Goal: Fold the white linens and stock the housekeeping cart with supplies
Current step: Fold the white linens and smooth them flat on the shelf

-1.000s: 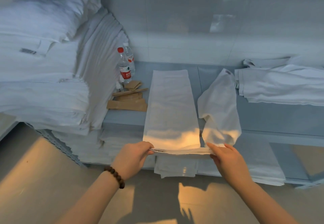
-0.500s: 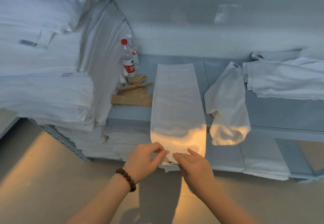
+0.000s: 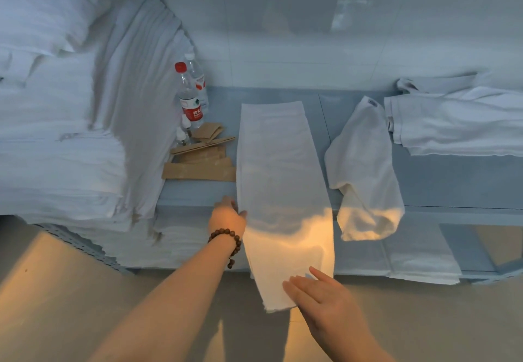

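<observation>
**Linen folding: strip laid out, cross-fold pending.** The long white linen strip (image 3: 278,169) lies on the blue shelf (image 3: 452,180). Its far end points toward the wall and its near end hangs off the shelf edge toward me.

My left hand (image 3: 227,217) meets the strip's left edge about where the cloth leaves the shelf. The cloth hides its fingertips, so I cannot tell whether they pinch the edge or only touch it. My right hand (image 3: 319,296) is released, fingers straight, laid flat against the strip's near end.

I judge the step in hand to be smoothing the strip before folding it across. The next move calls for taking both near corners and carrying them to the far end, edges matched so the fold does not skew.

Right of the strip lies a crumpled towel (image 3: 365,174), not yet folded. Farther right, the frame cuts off a folded stack (image 3: 458,123). Left of the strip are cardboard pieces (image 3: 201,163), water bottles (image 3: 189,98) and a tall linen pile (image 3: 56,106), which is also cut off. The housekeeping cart is not in view. Orange light washes over the strip's near part, making its hem hard to read.
</observation>
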Available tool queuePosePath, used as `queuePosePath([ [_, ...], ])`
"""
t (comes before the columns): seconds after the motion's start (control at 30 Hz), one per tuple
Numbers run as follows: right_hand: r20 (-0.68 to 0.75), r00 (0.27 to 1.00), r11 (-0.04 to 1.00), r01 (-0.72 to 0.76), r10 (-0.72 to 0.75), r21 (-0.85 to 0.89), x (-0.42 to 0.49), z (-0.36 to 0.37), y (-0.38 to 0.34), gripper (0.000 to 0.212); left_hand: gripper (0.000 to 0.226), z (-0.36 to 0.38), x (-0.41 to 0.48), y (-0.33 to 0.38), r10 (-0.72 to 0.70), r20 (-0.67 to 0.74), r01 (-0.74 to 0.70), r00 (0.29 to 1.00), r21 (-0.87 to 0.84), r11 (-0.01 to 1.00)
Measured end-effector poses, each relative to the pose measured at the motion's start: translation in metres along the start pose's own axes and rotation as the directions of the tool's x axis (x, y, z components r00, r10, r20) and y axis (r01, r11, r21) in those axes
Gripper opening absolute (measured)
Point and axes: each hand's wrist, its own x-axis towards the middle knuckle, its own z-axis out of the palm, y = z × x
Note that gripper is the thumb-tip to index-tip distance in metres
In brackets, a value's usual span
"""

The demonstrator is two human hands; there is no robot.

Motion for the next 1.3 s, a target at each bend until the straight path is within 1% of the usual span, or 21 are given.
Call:
queuePosePath([
  [0.03,-0.008,1.0,1.0,-0.005,0.005,0.0,0.001,0.0,0.0,0.031,0.026,0.002,0.0,0.001,0.026,-0.024,-0.026,0.999,-0.004,1.0],
  [0.1,-0.016,1.0,1.0,-0.026,0.026,0.003,0.002,-0.001,-0.001,0.036,0.027,0.005,-0.002,0.003,0.041,0.019,-0.042,0.999,0.023,0.999],
  [0.17,-0.014,1.0,1.0,-0.027,0.027,-0.01,0.002,-0.001,-0.002,0.034,0.031,0.007,-0.002,0.003,-0.006,0.062,0.002,0.998,0.06,0.998],
  [0.23,-0.013,1.0,0.999,-0.023,0.022,-0.023,0.002,0.0,-0.003,0.03,0.031,0.007,-0.001,0.002,-0.043,0.069,0.037,0.997,0.088,0.995],
  [0.37,0.024,0.998,0.998,-0.063,0.064,-0.012,0.004,-0.005,-0.005,0.044,0.024,0.004,0.004,0.003,-0.067,0.18,0.053,0.981,0.087,0.995],
  [0.43,0.059,0.996,0.998,-0.063,0.063,-0.008,0.005,-0.008,-0.006,0.047,0.024,0.002,0.004,0.005,-0.078,0.205,0.057,0.976,0.107,0.993],
  [0.5,0.09,0.994,0.998,-0.069,0.069,-0.008,0.004,-0.009,-0.006,0.051,0.022,0.001,0.004,0.005,-0.09,0.178,0.08,0.98,0.063,0.995],
  [0.57,0.129,0.988,0.996,-0.086,0.087,-0.012,0.002,-0.009,-0.006,0.053,0.019,-0.001,0.002,0.006,-0.111,0.143,0.118,0.984,-0.043,0.992],
  [0.73,0.208,0.969,0.991,-0.134,0.132,-0.003,-0.008,-0.008,-0.007,0.063,0.008,-0.017,0.0,0.015,-0.102,0.093,0.121,0.99,-0.223,0.967],
  [0.77,0.213,0.968,0.99,-0.139,0.136,-0.001,-0.009,-0.008,-0.007,0.064,0.007,-0.02,0.0,0.014,-0.118,0.101,0.139,0.988,-0.243,0.96],
  [0.87,0.208,0.968,0.989,-0.146,0.141,0.009,-0.011,-0.007,-0.008,0.063,0.01,-0.021,-0.006,0.005,-0.183,0.202,0.224,0.962,-0.202,0.953],
  [0.93,0.198,0.971,0.991,-0.133,0.132,-0.004,-0.009,-0.007,-0.008,0.065,0.008,-0.017,-0.009,-0.001,-0.189,0.229,0.238,0.955,-0.209,0.949],
  [0.97,0.184,0.975,0.992,-0.127,0.126,-0.005,-0.007,-0.007,-0.008,0.063,0.014,-0.015,-0.012,-0.001,-0.185,0.238,0.236,0.954,-0.208,0.949],
  [1.0,0.172,0.977,0.992,-0.126,0.125,-0.002,-0.005,-0.008,-0.009,0.06,0.026,-0.014,-0.014,-0.001,-0.177,0.24,0.223,0.955,-0.18,0.958],
  [1.07,0.165,0.978,0.992,-0.124,0.124,-0.006,-0.003,-0.009,-0.01,0.054,0.042,-0.014,-0.02,0.002,-0.098,0.205,0.117,0.974,-0.084,0.99],
  [1.1,0.164,0.978,0.992,-0.126,0.125,-0.006,-0.002,-0.01,-0.011,0.054,0.044,-0.015,-0.024,0.005,-0.018,0.176,0.029,0.984,-0.064,0.998],
  [1.17,0.17,0.975,0.989,-0.15,0.146,0.007,0.004,-0.014,-0.012,0.053,0.034,-0.022,-0.037,0.017,0.185,0.154,-0.176,0.971,-0.069,0.982],
  [1.2,0.183,0.968,0.984,-0.179,0.174,0.013,0.008,-0.016,-0.013,0.052,0.024,-0.029,-0.046,0.024,0.291,0.182,-0.28,0.939,-0.083,0.956],
  [1.23,0.202,0.958,0.978,-0.209,0.203,0.008,0.013,-0.018,-0.014,0.051,0.017,-0.036,-0.056,0.031,0.384,0.242,-0.368,0.891,-0.109,0.923],
  [1.27,0.223,0.945,0.97,-0.244,0.24,-0.01,0.019,-0.022,-0.015,0.048,0.017,-0.044,-0.067,0.038,0.457,0.326,-0.435,0.828,-0.141,0.889],
  [1.3,0.249,0.928,0.96,-0.278,0.278,-0.039,0.025,-0.025,-0.015,0.041,0.024,-0.051,-0.078,0.045,0.505,0.417,-0.479,0.756,-0.174,0.86],
])
